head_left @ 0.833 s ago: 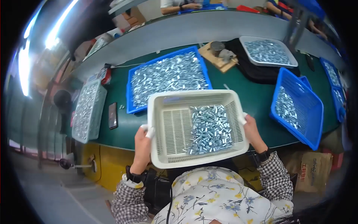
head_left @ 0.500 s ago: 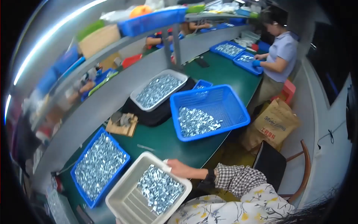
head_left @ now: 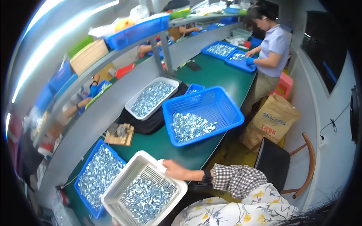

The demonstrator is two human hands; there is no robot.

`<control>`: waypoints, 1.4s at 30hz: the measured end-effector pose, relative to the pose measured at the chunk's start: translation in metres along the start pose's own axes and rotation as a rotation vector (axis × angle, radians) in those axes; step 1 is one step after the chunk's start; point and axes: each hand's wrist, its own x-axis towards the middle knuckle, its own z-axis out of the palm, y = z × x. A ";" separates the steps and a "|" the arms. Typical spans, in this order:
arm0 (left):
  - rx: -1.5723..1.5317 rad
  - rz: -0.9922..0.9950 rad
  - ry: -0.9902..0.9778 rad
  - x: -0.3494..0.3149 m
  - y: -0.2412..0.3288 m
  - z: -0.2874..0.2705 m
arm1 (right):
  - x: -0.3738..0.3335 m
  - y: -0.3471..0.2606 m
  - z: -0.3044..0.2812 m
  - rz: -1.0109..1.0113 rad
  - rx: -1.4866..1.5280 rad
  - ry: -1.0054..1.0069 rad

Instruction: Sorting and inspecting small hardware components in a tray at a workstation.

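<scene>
The right hand [head_left: 176,170] was clamped on the rim of a white basket [head_left: 145,164], lower middle of the frame, with small silvery pieces [head_left: 147,199] inside. A sliver of the left hand [head_left: 114,221] showed at the lower edge, its grip unclear. On the bench [head_left: 222,75], a central blue basket [head_left: 213,109] held similar pieces; a white tray [head_left: 144,118] left of centre was covered with them.

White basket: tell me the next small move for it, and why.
Probably steady the white basket level with both hands: loose silvery pieces lie spread inside, the right hand grips its rim, and only a sliver of the left hand shows at the picture's lower edge, its hold unclear.
</scene>
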 end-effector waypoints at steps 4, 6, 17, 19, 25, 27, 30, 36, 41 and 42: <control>0.114 0.089 -0.005 -0.024 -0.007 -0.007 | -0.019 0.006 0.002 0.163 0.253 -0.106; 0.169 0.135 -0.021 -0.031 -0.009 -0.010 | -0.025 -0.002 0.006 0.187 0.297 -0.119; 0.006 0.203 0.202 -0.035 -0.008 0.001 | -0.033 -0.032 -0.002 0.137 0.283 -0.055; -0.005 0.154 0.128 -0.026 0.006 -0.001 | -0.019 -0.038 0.000 0.149 0.169 -0.060; 0.002 0.204 0.217 -0.032 -0.006 0.023 | -0.018 -0.040 -0.010 0.226 0.204 -0.074; -0.158 0.106 0.255 -0.044 -0.007 0.011 | -0.034 -0.038 0.013 0.038 0.162 0.008; -0.055 0.176 0.233 -0.029 -0.005 0.022 | -0.012 -0.038 -0.010 0.213 0.199 -0.085; -0.183 0.105 0.260 -0.037 -0.019 0.017 | -0.028 -0.020 -0.004 0.052 0.033 -0.041; -0.154 0.075 0.252 -0.032 -0.020 0.018 | -0.012 -0.032 -0.006 0.316 0.128 -0.142; -0.147 0.077 0.289 -0.038 -0.025 0.021 | -0.020 -0.030 -0.008 0.288 0.138 -0.115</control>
